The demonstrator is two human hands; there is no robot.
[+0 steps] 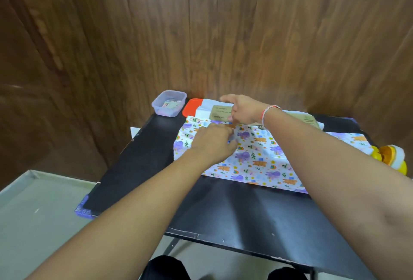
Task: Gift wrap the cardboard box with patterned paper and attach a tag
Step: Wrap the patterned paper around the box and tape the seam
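Observation:
The patterned wrapping paper (257, 159), white with purple and orange animals, lies over the cardboard box on the black table (219, 210). A bare brown part of the box (220, 111) with printed text shows at the far edge, under white paper. My left hand (212, 143) lies on the paper's far left part with fingers curled, apparently pinching its edge. My right hand (242, 109) reaches over the box's far edge and its fingers curl down onto the paper fold there. The box's body is mostly hidden beneath the paper.
A clear plastic tub (169, 103) with small items stands at the table's far left corner, an orange lid (192, 106) beside it. A yellow and orange tape dispenser (390, 157) sits at the right edge. Wooden wall panels rise close behind the table.

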